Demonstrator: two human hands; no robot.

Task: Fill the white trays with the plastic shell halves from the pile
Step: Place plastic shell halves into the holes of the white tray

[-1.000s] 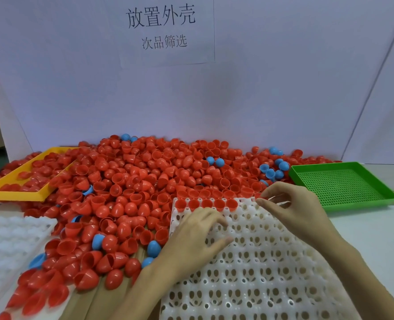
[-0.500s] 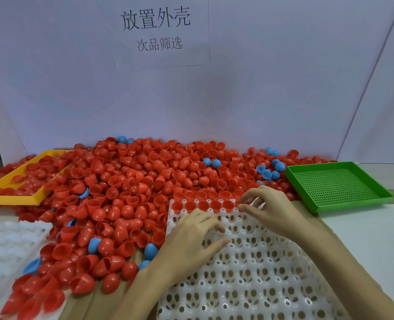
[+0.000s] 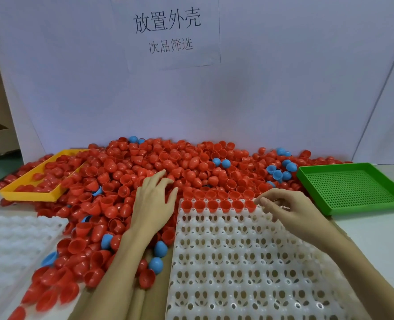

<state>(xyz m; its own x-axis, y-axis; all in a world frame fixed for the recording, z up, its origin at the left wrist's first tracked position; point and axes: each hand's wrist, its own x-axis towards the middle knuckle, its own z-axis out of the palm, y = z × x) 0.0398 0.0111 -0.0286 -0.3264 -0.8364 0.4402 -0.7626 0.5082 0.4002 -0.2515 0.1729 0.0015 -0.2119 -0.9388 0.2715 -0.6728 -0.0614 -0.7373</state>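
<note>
From my head camera, the pile of shell halves point(image 3: 159, 172) spreads across the far side of the table: glossy red plastic cups, some lying mouth up and some dome up, with a few blue ones point(image 3: 281, 172) scattered among them, mostly at the right and near-left edges. The white tray point(image 3: 249, 262) lies in front of me, right of centre, a moulded grid of round sockets with holes in them. Only its far row is filled, with a line of red halves point(image 3: 216, 205) seated mouth up; the other sockets hold nothing.

My left hand point(image 3: 153, 204) lies palm down on the pile just left of the tray's far corner, fingers spread and nearly straight, gripping nothing. My right hand point(image 3: 290, 210) rests over the tray's far right part with its fingers curled towards the thumb beside the last red half; I cannot tell whether they pinch anything.

A paper sign point(image 3: 168, 31) on the back wall reads 放置外壳, with 次品筛选 beneath it.

A yellow tray point(image 3: 29, 195) at far left is half buried in red halves. A green perforated tray point(image 3: 353, 188) sits at the right. A second white tray point(image 3: 11, 241) at near left is cut off by the frame and washed out.
</note>
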